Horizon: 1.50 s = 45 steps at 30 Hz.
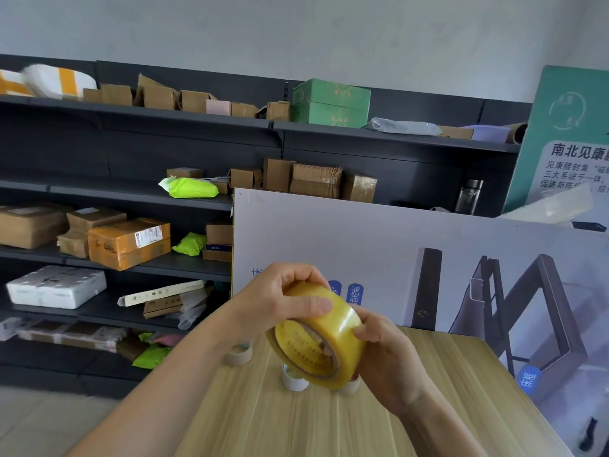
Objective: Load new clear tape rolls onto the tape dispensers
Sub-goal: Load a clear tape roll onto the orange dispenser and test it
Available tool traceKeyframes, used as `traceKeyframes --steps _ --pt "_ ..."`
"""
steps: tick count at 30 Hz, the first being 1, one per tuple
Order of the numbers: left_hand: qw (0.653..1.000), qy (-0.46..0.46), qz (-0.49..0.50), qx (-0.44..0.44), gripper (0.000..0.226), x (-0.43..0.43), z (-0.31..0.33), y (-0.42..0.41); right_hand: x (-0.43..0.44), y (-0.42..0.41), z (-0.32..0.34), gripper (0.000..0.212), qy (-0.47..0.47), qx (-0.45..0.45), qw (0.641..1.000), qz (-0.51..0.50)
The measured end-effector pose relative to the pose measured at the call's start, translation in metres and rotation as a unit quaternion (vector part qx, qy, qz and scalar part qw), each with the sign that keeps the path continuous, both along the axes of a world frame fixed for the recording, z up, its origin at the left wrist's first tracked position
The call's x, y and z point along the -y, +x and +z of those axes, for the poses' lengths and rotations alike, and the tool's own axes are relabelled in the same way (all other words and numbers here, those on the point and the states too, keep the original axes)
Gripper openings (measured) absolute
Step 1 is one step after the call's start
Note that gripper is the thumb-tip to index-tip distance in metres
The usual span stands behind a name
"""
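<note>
Tape roll point(324, 338) tilted above wooden table point(329, 423), left hand point(280, 300) gripping top, right hand point(385, 354) clasping its side

Two bare hands and forearms
The left hand point(280, 300) and right hand point(385, 361) wear no gloves, rings, watch or sleeves

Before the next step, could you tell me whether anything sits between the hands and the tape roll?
Nothing does: the left hand and right hand already hold the yellowish tape roll directly, above the wooden table. No dispenser is visible.
</note>
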<state>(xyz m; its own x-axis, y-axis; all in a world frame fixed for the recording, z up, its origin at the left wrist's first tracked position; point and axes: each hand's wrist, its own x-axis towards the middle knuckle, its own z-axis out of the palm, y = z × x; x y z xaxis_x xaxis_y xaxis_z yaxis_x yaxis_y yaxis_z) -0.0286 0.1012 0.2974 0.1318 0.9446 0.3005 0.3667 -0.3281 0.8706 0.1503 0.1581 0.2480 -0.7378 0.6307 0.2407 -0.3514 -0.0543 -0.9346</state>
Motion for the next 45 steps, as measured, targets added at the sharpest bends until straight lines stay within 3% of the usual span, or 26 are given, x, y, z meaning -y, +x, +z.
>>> traceKeyframes --steps 8,12,17,20,24,26,28,31,33,35,37,40,43,45 --pt "0.971 -0.097 0.06 0.208 0.017 0.008 -0.008 0.013 -0.002 -0.002 -0.011 0.055 -0.038 -0.005 0.996 -0.079" --pt "0.927 -0.101 0.165 0.32 0.012 0.005 -0.016 0.021 0.006 -0.003 -0.008 0.043 0.115 0.047 0.965 -0.232" --pt "0.88 -0.104 0.211 0.414 0.01 0.004 -0.027 0.028 0.009 -0.015 -0.016 0.047 0.323 0.105 0.876 -0.342" --pt "0.86 -0.092 0.219 0.452 0.019 0.004 -0.032 0.032 0.007 -0.017 -0.018 0.049 0.332 0.109 0.867 -0.356" --pt "0.839 -0.053 0.219 0.496 0.016 0.007 -0.034 0.04 0.017 -0.023 -0.02 0.041 0.338 0.106 0.82 -0.45" --pt "0.836 -0.033 0.217 0.503 0.013 0.008 -0.033 0.048 0.024 -0.027 -0.02 0.047 0.334 0.085 0.83 -0.437" --pt "0.842 -0.022 0.218 0.493 0.017 0.008 -0.033 0.053 0.027 -0.028 -0.019 0.049 0.324 0.096 0.854 -0.396" --pt "0.878 0.027 0.232 0.418 0.018 0.01 -0.037 0.052 0.029 -0.028 -0.016 0.025 0.255 0.092 0.91 -0.313" --pt "0.926 0.113 0.293 0.208 0.015 0.012 -0.041 0.045 0.028 -0.025 -0.016 0.015 0.224 0.069 0.923 -0.305" --pt "0.929 0.169 0.327 0.038 0.023 0.013 -0.043 0.037 0.027 -0.023 -0.016 0.013 0.221 0.063 0.922 -0.312" --pt "0.913 0.218 0.344 -0.031 0.028 0.012 -0.046 0.033 0.027 -0.022 -0.017 0.011 0.211 0.058 0.928 -0.303" --pt "0.894 0.253 0.363 -0.067 0.015 0.012 -0.045 0.031 0.027 -0.022 -0.022 0.016 0.21 0.068 0.927 -0.304" --pt "0.907 0.231 0.352 -0.011 0.006 0.013 -0.041 0.031 0.027 -0.022 -0.026 0.02 0.22 0.083 0.922 -0.306" --pt "0.908 0.221 0.354 -0.033 0.005 0.012 -0.039 0.029 0.028 -0.021 -0.028 0.021 0.233 0.1 0.915 -0.312"
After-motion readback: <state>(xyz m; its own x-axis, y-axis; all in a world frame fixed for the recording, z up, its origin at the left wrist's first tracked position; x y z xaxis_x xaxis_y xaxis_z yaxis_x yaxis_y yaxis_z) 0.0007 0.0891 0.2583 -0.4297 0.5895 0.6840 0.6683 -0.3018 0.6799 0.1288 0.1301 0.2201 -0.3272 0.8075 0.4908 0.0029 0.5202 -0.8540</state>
